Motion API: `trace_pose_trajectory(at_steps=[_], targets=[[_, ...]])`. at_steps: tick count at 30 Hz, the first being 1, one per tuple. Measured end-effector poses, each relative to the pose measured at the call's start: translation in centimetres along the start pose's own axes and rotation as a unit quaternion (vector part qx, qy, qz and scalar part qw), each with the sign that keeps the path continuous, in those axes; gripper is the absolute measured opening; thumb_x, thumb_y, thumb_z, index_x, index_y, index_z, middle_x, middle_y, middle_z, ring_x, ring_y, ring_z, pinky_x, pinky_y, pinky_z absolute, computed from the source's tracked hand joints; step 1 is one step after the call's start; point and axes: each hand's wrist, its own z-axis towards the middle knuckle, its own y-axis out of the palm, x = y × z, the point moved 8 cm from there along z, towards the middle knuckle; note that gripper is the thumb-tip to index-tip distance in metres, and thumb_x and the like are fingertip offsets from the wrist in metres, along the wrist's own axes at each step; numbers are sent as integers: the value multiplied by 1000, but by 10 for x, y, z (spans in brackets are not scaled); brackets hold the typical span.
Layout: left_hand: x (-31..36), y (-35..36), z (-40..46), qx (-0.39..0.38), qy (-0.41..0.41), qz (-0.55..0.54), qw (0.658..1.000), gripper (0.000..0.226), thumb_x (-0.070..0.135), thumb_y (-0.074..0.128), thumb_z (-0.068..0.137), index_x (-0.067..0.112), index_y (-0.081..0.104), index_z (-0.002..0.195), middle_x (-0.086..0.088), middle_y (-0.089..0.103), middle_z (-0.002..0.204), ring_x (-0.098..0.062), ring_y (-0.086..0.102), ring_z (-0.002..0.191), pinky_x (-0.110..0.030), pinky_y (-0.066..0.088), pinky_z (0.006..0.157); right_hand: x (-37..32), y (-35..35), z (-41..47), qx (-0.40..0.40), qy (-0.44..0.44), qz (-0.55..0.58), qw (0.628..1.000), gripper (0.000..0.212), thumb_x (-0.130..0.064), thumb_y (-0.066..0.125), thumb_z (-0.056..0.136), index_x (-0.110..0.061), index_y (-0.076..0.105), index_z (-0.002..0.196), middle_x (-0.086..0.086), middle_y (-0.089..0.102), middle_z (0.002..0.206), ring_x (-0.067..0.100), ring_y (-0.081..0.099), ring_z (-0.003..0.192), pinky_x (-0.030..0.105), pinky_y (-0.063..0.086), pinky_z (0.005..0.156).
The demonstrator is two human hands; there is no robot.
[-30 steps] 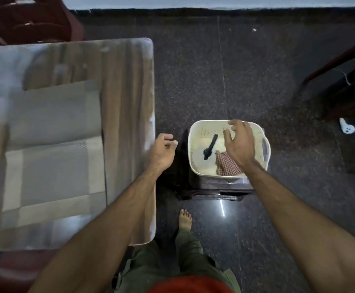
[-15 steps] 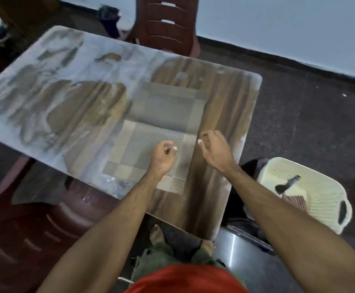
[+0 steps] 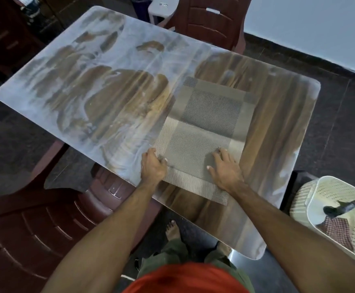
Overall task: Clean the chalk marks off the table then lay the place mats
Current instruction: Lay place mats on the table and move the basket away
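The wooden table [image 3: 278, 127] carries wide white chalk smears [image 3: 83, 96] over its left and far parts. Two grey woven place mats lie overlapping on the right half: the near mat [image 3: 193, 142] on top, the far mat [image 3: 216, 106] beyond it. My left hand [image 3: 153, 168] is at the near mat's left edge, fingers curled around the edge and thumb on top. My right hand [image 3: 225, 169] rests flat on the mat's near right part with fingers spread.
A cream perforated basket [image 3: 299, 199] stands on a stool to the right of the table, holding a black-handled tool [image 3: 341, 208] and a checked cloth [image 3: 337, 231]. A dark red chair [image 3: 212, 20] stands at the far side, another [image 3: 35, 229] at the near left.
My view swung from the basket to the table. My right hand left the basket and came down flat on the near mat. My left hand moved to the mat's left edge.
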Motion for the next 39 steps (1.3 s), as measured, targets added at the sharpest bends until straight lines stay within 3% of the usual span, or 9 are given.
trace_pose_trajectory(at_steps=[11,15,19,24,27,31,34,37,39], targets=[[-30,-19,31,-3,-10,56,998,33,19,62,81,10,59,113,-13,55,118,-31,53,113,-44,48,94,-20,16,3,-23,40,-30,998,66,-47,35,103,-11,16,156,10,7,165,30,2,152,44,16,122],[-39,-24,48,5,-83,-141,986,26,12,72,82,8,64,107,-5,66,97,-23,64,95,-28,51,82,-26,15,4,-13,37,-48,998,67,-48,34,103,-10,20,155,13,12,163,33,8,151,45,19,122],[-17,-23,51,-27,-76,-377,923,24,10,69,88,1,66,110,-1,65,90,-14,59,89,-22,45,77,-31,15,4,-6,67,-45,997,67,-50,33,102,-10,21,155,13,12,164,33,10,150,46,18,121],[-52,-1,24,-34,-172,-471,865,34,42,63,92,16,61,115,3,65,117,-13,58,111,-36,41,101,-48,17,6,-19,112,-18,993,71,-50,35,102,-8,14,155,14,3,164,34,7,150,47,18,120],[-63,10,8,-42,-187,-486,853,35,37,69,89,16,60,116,6,65,114,-11,60,105,-37,46,93,-60,18,12,-15,107,-2,994,70,-48,39,101,-5,19,153,18,8,163,37,11,148,47,19,120],[-59,21,-4,-52,-166,-452,875,8,11,63,93,10,58,99,-13,67,99,-26,66,90,-41,55,79,-74,12,21,-8,84,14,996,61,-43,42,100,-4,31,147,20,19,158,38,26,140,43,25,115],[-41,-11,19,26,-106,-386,916,12,21,63,92,14,57,100,-13,66,97,-29,66,90,-43,56,81,-83,11,29,-16,45,19,999,53,-41,42,100,-7,42,140,15,32,150,34,41,128,40,35,108],[-29,-62,54,104,-94,-426,894,25,21,59,97,18,54,121,3,60,99,-13,60,90,-22,49,82,-107,16,35,-84,-11,84,993,53,-42,44,101,-9,45,143,10,41,147,31,41,134,40,35,111],[-41,-69,74,67,-107,-442,888,21,32,59,96,20,60,113,0,62,102,-16,60,93,-31,48,85,-129,13,37,-119,-61,180,975,45,-36,45,102,-12,51,141,4,53,137,23,49,128,33,38,104]])
